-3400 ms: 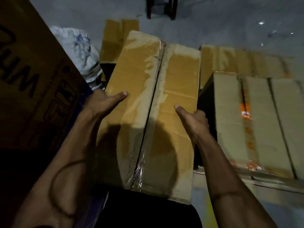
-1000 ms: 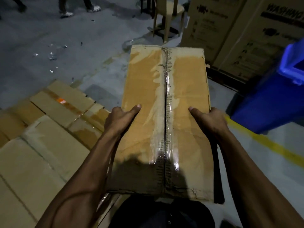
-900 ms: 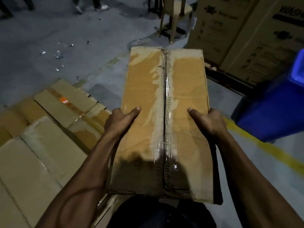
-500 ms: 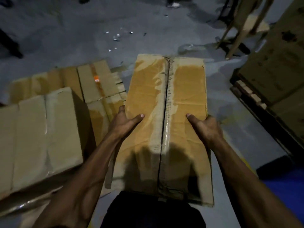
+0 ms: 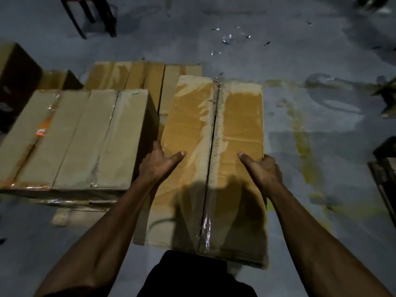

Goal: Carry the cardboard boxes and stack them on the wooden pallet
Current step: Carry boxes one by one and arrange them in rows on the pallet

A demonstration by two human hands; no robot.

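A person holds one long cardboard box (image 5: pixel 211 159) out in front of the body, up off the gray floor (image 5: pixel 321 129). The left hand (image 5: pixel 159 162) grips the left side of the box, with its thumb lying flat on the top. The right hand (image 5: pixel 262 168) grips the right side the same way, thumb on top and fingers wrapped around the edge. A strip of clear tape (image 5: pixel 212 146) runs down the middle of the box top. Just to the left of the held box sits a row of stacked boxes (image 5: pixel 75 138), packed side by side. One of them has a small orange mark. Behind that row, lower boxes (image 5: pixel 137 75) lie side by side. A bit of the wooden pallet (image 5: pixel 64 217) peeks out under the near edge of the row. Far behind the held box, dark chair legs (image 5: pixel 90 16) stand on the floor.
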